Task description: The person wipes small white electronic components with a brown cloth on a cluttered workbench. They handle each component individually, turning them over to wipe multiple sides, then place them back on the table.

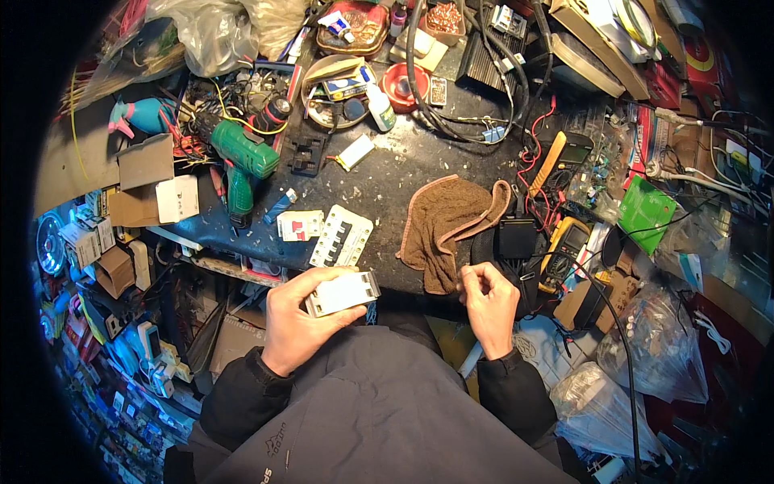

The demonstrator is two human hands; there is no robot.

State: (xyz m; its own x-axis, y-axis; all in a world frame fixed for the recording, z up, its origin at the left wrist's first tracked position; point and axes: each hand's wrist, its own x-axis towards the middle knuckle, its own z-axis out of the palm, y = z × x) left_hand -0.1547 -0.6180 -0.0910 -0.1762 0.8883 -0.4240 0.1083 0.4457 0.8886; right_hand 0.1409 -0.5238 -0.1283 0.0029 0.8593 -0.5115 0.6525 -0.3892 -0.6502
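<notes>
My left hand (289, 327) is closed around a white boxy module (345, 294) with metal parts along its ends, probably a circuit breaker, held just off the bench's near edge. On the bench beyond it lies a wide white circuit breaker (351, 224) with a row of black levers. Beside that is a smaller white breaker (301, 227) with red levers. My right hand (492, 310) hovers by the near edge, thumb and forefinger pinched together; anything between them is too small to make out. A brown cloth (443, 218) lies crumpled just beyond my right hand.
A green cordless drill (240, 157) and an open cardboard box (145, 173) stand at left. A round tray (310, 109), a glue bottle (380, 109) and thick black cables (427, 105) occupy the back. At right are a yellow multimeter (564, 252) and red wires (532, 153).
</notes>
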